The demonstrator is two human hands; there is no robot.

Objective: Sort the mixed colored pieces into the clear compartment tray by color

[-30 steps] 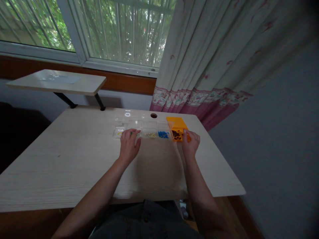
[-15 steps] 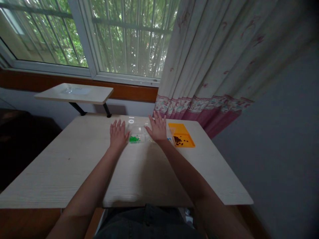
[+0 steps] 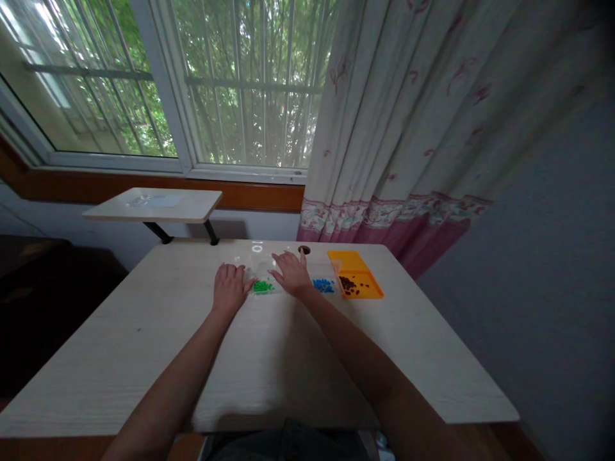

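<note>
Left hand (image 3: pixel 229 288) and right hand (image 3: pixel 291 274) lie flat on the clear bead box (image 3: pixel 262 267) near the counter's (image 3: pixel 144 358) far edge.
Neither grip closes on anything; the fingers are spread. The box looks like light, thin, slippery plastic, best lifted level by its short ends so nothing spills. One box, one orange tray (image 3: pixel 359 266), three heaps: green beads (image 3: pixel 262 286), blue beads (image 3: pixel 323 285), dark beads (image 3: pixel 348 285).

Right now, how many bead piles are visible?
3: green pile between left hand and right hand, blue pile right of both, brown pile in the orange tray; some possibly hidden.
</note>
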